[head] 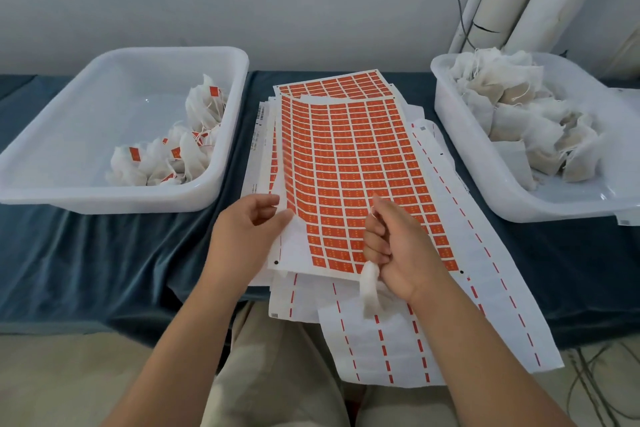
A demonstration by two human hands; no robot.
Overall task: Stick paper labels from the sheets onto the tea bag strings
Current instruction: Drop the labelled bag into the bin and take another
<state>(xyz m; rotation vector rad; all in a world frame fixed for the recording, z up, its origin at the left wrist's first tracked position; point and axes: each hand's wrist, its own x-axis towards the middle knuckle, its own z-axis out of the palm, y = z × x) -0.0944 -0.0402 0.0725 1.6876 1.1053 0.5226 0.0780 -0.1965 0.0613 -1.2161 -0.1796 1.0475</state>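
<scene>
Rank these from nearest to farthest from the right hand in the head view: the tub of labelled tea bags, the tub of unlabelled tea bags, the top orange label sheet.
From the right hand:
1. Top orange label sheet, directly under and ahead of the hand.
2. Tub of unlabelled tea bags, ahead on the right.
3. Tub of labelled tea bags, across the sheets on the far left.

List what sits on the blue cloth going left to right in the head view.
White plastic tub of labelled tea bags → stack of orange label sheets → white plastic tub of unlabelled tea bags.
</scene>
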